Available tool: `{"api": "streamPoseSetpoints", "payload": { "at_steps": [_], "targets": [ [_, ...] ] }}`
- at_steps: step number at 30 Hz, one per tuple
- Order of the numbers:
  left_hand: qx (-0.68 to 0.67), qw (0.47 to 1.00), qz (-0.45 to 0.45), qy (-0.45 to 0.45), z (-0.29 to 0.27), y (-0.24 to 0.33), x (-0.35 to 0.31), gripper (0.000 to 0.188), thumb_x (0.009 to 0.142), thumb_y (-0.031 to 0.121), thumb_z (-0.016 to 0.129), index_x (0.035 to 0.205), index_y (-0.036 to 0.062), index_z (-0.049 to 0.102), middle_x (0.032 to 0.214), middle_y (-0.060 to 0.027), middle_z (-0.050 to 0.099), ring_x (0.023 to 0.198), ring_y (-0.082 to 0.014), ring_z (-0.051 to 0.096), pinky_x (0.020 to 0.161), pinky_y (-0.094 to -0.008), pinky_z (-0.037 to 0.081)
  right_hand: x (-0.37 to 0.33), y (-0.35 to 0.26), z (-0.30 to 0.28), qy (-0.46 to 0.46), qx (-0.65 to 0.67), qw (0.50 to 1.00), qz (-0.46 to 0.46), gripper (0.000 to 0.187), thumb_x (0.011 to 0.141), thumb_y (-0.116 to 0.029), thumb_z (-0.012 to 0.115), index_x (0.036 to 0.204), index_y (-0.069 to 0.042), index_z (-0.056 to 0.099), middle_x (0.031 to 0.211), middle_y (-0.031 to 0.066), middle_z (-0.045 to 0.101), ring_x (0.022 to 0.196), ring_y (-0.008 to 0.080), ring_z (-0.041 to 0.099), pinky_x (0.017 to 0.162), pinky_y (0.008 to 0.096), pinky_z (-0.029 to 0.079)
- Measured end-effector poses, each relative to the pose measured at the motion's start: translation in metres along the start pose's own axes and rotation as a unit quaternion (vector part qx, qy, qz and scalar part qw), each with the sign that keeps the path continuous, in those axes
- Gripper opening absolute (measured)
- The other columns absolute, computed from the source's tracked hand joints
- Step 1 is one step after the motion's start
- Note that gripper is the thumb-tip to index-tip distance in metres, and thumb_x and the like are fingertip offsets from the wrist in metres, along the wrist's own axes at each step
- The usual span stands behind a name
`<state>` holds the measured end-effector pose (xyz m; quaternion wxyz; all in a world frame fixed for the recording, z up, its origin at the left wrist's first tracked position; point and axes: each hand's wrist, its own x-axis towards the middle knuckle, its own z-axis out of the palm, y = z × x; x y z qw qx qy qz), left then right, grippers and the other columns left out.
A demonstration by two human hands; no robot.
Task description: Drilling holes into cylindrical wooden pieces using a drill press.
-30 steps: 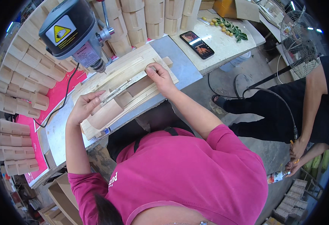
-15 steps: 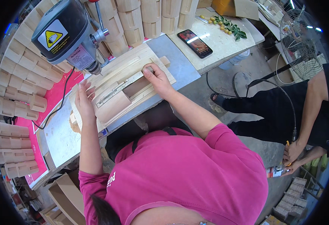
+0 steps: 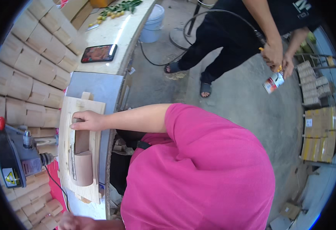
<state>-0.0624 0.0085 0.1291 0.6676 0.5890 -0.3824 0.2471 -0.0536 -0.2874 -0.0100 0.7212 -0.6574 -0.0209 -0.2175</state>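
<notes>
My right hand (image 3: 86, 120) is closed round the upper end of a pale wooden piece with a rounded block (image 3: 84, 168) at its other end and a sunken flat part between. A narrow strip with a metallic look (image 3: 72, 153) runs along its side. The piece lies on a flat wooden board jig (image 3: 95, 132) with raised strips. At the lower left edge, my left hand (image 3: 71, 222) is off the jig, blurred and partly cut off, so what its fingers do is unclear. Beside the jig stands a drill press (image 3: 16, 159), its chuck pointing toward the board.
Stacked wooden pieces (image 3: 26, 84) line the left side. A phone (image 3: 99, 53) and a leafy sprig with small yellow fruit (image 3: 118, 10) lie on the bench. A white bucket (image 3: 152, 25) stands beyond. Another person (image 3: 229, 42) holds a small packet (image 3: 273, 83). Cartons (image 3: 319, 128) are stacked at right.
The view has swung to the right, so the bench now sits at the left. My left hand has come away from the jig; my right hand still grips the wooden piece.
</notes>
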Motion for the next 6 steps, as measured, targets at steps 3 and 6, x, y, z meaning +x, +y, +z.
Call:
{"api": "streamPoseSetpoints", "payload": {
  "at_steps": [3,6],
  "targets": [
    [0.064,0.969,0.236,-0.036,0.051,0.043,0.036,0.028,0.088,0.038,0.054,0.102,0.0159,0.043,0.064,-0.0026,0.046,0.046,-0.0139,0.042,0.039,-0.0257,0.036,-0.001,-0.002,-0.006,0.024,0.006,1.0,0.018,0.041,0.085,-0.036,0.06,0.107,-0.001,0.056,0.1,0.0104,0.061,0.095,0.0167,0.054,0.086,0.0297,0.041],
    [-0.049,0.965,0.247,-0.065,0.087,0.075,0.066,0.02,0.088,0.033,0.054,0.095,0.0158,0.048,0.064,0.0007,0.042,0.048,-0.012,0.041,0.037,-0.0221,0.028,0.001,0.004,-0.007,0.019,-0.017,0.999,0.028,0.048,0.084,-0.041,0.059,0.111,-0.001,0.055,0.102,0.0117,0.061,0.097,0.0187,0.055,0.087,0.0304,0.041]
  ]
}}
